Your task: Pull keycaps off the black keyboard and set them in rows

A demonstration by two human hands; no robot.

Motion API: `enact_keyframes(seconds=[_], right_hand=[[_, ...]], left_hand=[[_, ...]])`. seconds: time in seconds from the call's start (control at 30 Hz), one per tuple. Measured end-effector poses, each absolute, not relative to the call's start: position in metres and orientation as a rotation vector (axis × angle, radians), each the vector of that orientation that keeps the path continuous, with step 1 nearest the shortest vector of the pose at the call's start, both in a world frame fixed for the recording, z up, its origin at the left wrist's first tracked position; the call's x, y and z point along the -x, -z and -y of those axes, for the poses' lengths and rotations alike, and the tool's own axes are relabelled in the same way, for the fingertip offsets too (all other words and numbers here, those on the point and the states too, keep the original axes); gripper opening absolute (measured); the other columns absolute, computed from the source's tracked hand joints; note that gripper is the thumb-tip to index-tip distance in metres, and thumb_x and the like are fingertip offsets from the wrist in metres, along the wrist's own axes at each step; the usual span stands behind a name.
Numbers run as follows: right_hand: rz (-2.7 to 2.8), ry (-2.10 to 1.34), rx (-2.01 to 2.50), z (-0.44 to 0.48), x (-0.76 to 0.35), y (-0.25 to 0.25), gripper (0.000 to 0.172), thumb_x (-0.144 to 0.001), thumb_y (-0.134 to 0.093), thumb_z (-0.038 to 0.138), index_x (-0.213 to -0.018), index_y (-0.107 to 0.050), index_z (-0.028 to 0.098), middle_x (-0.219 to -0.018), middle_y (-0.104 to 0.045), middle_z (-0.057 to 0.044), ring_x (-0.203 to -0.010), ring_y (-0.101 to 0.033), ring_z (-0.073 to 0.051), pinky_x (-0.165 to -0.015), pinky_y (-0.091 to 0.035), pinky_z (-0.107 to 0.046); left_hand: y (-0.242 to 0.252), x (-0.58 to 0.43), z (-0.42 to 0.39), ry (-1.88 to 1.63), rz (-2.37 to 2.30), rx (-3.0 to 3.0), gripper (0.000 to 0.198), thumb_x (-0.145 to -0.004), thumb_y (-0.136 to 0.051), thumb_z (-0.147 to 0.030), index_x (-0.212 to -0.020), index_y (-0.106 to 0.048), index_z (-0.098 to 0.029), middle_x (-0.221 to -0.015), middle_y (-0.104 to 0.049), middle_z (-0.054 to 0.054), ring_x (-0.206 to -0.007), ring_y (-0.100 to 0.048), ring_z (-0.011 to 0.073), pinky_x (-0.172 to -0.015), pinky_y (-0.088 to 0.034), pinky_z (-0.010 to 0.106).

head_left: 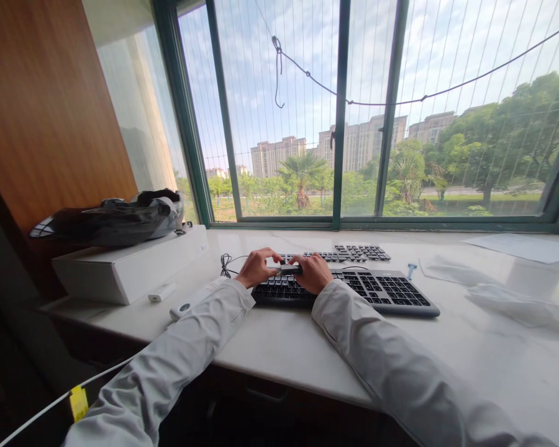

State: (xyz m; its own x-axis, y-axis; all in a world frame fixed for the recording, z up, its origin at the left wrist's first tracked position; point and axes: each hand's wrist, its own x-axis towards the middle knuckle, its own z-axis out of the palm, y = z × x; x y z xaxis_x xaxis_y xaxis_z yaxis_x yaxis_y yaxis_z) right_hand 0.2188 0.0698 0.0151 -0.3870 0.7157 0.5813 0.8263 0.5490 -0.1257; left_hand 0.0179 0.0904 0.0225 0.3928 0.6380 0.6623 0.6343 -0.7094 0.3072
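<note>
A black keyboard [382, 292], its keycaps largely taken off and dark sockets showing, lies on the white counter in front of me. Above its left half, my left hand [259, 267] and my right hand [313, 272] pinch a small dark bar-shaped piece [289, 269] between them. It looks like a long keycap, but the fingers cover part of it. Behind the keyboard, loose black keycaps [361, 252] are laid out in rows. A small blue plastic tool [411, 270] rests beyond the keyboard's right end.
Left of the keyboard are a white power strip [198, 301], a small white adapter [162, 292] and a coiled black cable [226, 266]. A white box [121, 273] carries a dark bag [116, 220]. Clear plastic bags [517, 298] and paper [524, 246] lie right.
</note>
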Motion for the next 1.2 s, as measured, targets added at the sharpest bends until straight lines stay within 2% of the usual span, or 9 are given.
enact_keyframes(seconds=[0.13,0.2,0.3,0.43,0.67,0.83,1.07,1.2], right_hand=[[2.234,0.312,1.172,-0.0689,-0.2157,-0.0168,0.030,-0.075,-0.057,0.022,-0.102,-0.067,0.025,-0.067,-0.069,-0.002,-0.067,-0.061,-0.019,-0.086,-0.034,-0.031],[2.229,0.326,1.188,-0.0689,-0.2164,-0.0173,0.031,-0.074,-0.057,0.021,-0.103,-0.067,0.025,-0.066,-0.069,-0.002,-0.066,-0.061,-0.018,-0.086,-0.034,-0.030],[2.219,0.334,1.228,-0.0691,-0.2176,-0.0172,0.032,-0.074,-0.056,0.019,-0.104,-0.067,0.024,-0.067,-0.069,-0.003,-0.065,-0.061,-0.018,-0.088,-0.032,-0.031],[2.209,0.349,1.211,-0.0704,-0.2179,-0.0155,0.033,-0.075,-0.055,0.019,-0.105,-0.066,0.025,-0.067,-0.069,-0.002,-0.064,-0.061,-0.018,-0.087,-0.032,-0.031],[2.209,0.310,1.235,-0.0706,-0.2177,-0.0151,0.034,-0.075,-0.055,0.019,-0.106,-0.066,0.022,-0.073,-0.071,-0.004,-0.069,-0.061,-0.019,-0.089,-0.032,-0.031],[2.148,0.261,1.243,-0.0710,-0.2178,-0.0141,0.035,-0.072,-0.055,0.016,-0.105,-0.065,0.022,-0.067,-0.069,-0.002,-0.067,-0.060,-0.019,-0.088,-0.034,-0.029],[2.108,0.213,1.161,-0.0761,-0.2188,-0.0104,0.035,-0.073,-0.051,0.012,-0.103,-0.065,0.022,-0.072,-0.069,-0.001,-0.066,-0.061,-0.016,-0.083,-0.036,-0.027],[2.036,0.093,1.110,-0.0778,-0.2192,-0.0112,0.023,-0.079,-0.051,0.018,-0.093,-0.068,0.023,-0.073,-0.070,0.000,-0.069,-0.062,-0.016,-0.077,-0.037,-0.026]], left_hand=[[-0.0240,-0.0171,-0.0886,-1.281,-1.169,-2.700,0.017,-0.074,-0.069,-0.029,-0.084,-0.071,-0.014,-0.083,-0.064,0.003,-0.064,-0.052,0.0101,-0.058,-0.039,0.021],[-0.0247,-0.0166,-0.0876,-1.249,-1.160,-2.750,0.016,-0.072,-0.069,-0.023,-0.087,-0.071,-0.015,-0.084,-0.064,0.003,-0.067,-0.054,0.0111,-0.061,-0.040,0.022],[-0.0250,-0.0160,-0.0868,-1.212,-1.143,-2.800,0.028,-0.066,-0.067,-0.008,-0.092,-0.071,-0.018,-0.085,-0.063,0.001,-0.071,-0.055,0.0118,-0.064,-0.041,0.021],[-0.0258,-0.0164,-0.0852,-1.209,-1.142,-2.801,0.035,-0.065,-0.064,-0.005,-0.095,-0.072,-0.019,-0.087,-0.064,0.001,-0.073,-0.056,0.0127,-0.064,-0.042,0.022],[-0.0248,-0.0171,-0.0845,-1.254,-1.070,-2.761,0.030,-0.073,-0.062,-0.010,-0.100,-0.073,-0.020,-0.093,-0.067,0.003,-0.063,-0.052,0.0104,-0.060,-0.042,0.022],[-0.0229,-0.0188,-0.0851,-1.257,-1.105,-2.743,0.034,-0.074,-0.064,-0.011,-0.105,-0.072,-0.022,-0.094,-0.069,0.002,-0.054,-0.045,0.0075,-0.058,-0.040,0.022],[-0.0256,-0.0187,-0.0836,-1.327,-1.011,-2.675,0.024,-0.084,-0.062,-0.031,-0.103,-0.073,-0.021,-0.099,-0.072,0.006,-0.073,-0.060,0.0133,-0.058,-0.041,0.023],[-0.0261,-0.0204,-0.0822,-1.380,-1.037,-2.643,0.025,-0.082,-0.065,-0.038,-0.096,-0.075,-0.021,-0.095,-0.073,0.006,-0.068,-0.060,0.0132,-0.058,-0.041,0.023]])
